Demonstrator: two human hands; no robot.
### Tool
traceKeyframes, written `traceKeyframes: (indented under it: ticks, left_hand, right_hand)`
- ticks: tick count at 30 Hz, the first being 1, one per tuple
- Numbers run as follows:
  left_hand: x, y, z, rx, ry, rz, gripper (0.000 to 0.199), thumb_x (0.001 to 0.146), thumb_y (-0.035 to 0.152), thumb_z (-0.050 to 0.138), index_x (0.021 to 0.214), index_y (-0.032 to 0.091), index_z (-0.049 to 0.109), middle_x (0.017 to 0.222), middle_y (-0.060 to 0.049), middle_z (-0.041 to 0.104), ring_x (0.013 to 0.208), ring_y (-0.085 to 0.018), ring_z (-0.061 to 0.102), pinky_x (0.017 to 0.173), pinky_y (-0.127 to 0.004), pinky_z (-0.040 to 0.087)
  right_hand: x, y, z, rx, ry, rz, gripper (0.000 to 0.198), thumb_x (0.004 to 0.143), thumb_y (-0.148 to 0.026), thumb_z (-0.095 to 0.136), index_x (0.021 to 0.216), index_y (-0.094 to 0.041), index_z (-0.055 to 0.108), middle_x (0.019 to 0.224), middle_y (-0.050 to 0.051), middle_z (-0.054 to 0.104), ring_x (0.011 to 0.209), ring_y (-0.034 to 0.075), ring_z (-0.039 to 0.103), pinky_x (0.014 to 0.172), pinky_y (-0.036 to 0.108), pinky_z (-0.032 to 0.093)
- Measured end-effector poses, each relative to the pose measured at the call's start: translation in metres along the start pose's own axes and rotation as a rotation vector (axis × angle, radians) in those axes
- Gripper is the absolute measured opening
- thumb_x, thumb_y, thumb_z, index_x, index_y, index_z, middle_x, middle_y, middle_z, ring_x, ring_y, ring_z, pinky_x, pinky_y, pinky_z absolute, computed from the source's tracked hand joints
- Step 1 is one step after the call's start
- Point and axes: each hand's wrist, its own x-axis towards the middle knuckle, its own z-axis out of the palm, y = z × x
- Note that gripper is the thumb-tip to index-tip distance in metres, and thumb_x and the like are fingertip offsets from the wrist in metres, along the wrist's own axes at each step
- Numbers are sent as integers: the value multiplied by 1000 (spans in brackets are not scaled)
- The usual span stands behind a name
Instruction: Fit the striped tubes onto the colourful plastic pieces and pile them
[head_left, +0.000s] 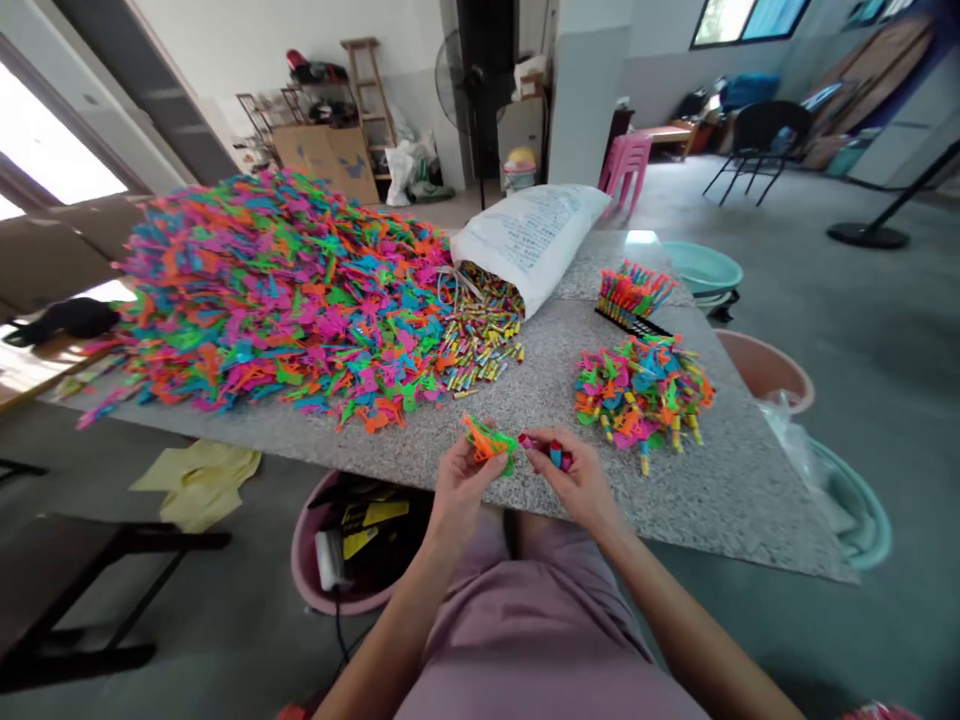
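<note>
My left hand (pixel 463 478) is closed around a few small plastic pieces (pixel 489 440), orange and green, of a kind I cannot make out. Facing it, my right hand (pixel 576 480) pinches short coloured tubes (pixel 556 455) with red and blue ends. One tube's tip is close to the green piece; whether they touch is unclear. Both hands are over the near edge of the speckled stone table (pixel 540 385). To the right lies a small heap of plastic pieces joined to yellow tubes (pixel 643 390). Loose patterned tubes (pixel 480 350) spill from a white sack (pixel 536 240).
A large mound of bright plastic pieces (pixel 277 300) covers the table's left side. Behind the small heap stands a black rack (pixel 634 322) of upright pieces. Below are a pink basin (pixel 307 560), a stool (pixel 67 570) and tubs (pixel 772 365) along the right edge.
</note>
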Motion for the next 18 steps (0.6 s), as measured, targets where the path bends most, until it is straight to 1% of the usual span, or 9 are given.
traceKeyframes:
  ticks: [1, 4, 7, 9, 11, 15, 17, 18]
  left_hand:
    - [1, 0, -2, 17, -4, -6, 43, 67, 23, 79, 107, 20, 65, 87, -2, 70, 76, -12, 64, 73, -22, 49]
    - [3, 4, -8, 58, 23, 7, 24, 67, 29, 79, 86, 16, 70, 79, -3, 69, 70, -12, 62, 69, -22, 49]
    - [9, 9, -12, 90, 65, 15, 21, 67, 31, 79, 74, 14, 68, 69, -1, 66, 62, -9, 57, 62, -20, 46]
    - [12, 10, -13, 89, 86, 3, 22, 66, 31, 80, 72, 14, 67, 66, 1, 65, 59, -8, 55, 60, -20, 44]
    - [15, 9, -14, 51, 101, -37, 24, 64, 32, 81, 70, 14, 66, 65, 1, 65, 59, -8, 55, 60, -20, 45]
    - [19, 0, -10, -15, 113, -128, 26, 61, 32, 82, 68, 15, 65, 65, 1, 64, 59, -8, 56, 62, -21, 46]
    - [26, -6, -10, 30, 83, -140, 25, 64, 35, 80, 70, 16, 64, 67, 0, 64, 61, -10, 57, 63, -23, 47]
    - [32, -9, -12, 81, 41, -148, 26, 66, 37, 78, 72, 16, 65, 70, -1, 65, 63, -11, 58, 64, -24, 48]
  right_hand:
    - [1, 0, 1, -33, -15, -18, 24, 86, -36, 61, 103, -22, 70, 87, 4, 66, 75, 17, 61, 67, 31, 50]
    - [5, -2, 6, -102, -74, -86, 21, 87, -34, 59, 102, -25, 70, 91, 4, 68, 83, 19, 62, 75, 34, 50]
    - [11, -2, 12, -122, -90, -119, 20, 88, -33, 59, 103, -25, 70, 91, 4, 68, 83, 19, 62, 75, 34, 50]
    - [14, 0, 14, -144, -76, -136, 20, 89, -33, 59, 103, -25, 70, 89, 4, 67, 81, 18, 62, 73, 32, 50]
    - [14, 4, 16, -195, -64, -174, 21, 89, -32, 58, 106, -25, 69, 88, 4, 66, 79, 18, 61, 71, 31, 50]
    - [11, 15, 20, -310, -117, -261, 29, 93, -31, 51, 118, -25, 64, 88, 6, 64, 79, 19, 61, 69, 31, 50]
    - [11, 21, 18, -344, -147, -271, 30, 94, -31, 49, 121, -25, 62, 91, 7, 64, 81, 19, 61, 71, 31, 51]
    - [12, 25, 13, -363, -155, -268, 30, 94, -32, 48, 120, -25, 62, 93, 7, 65, 82, 20, 62, 72, 31, 51]
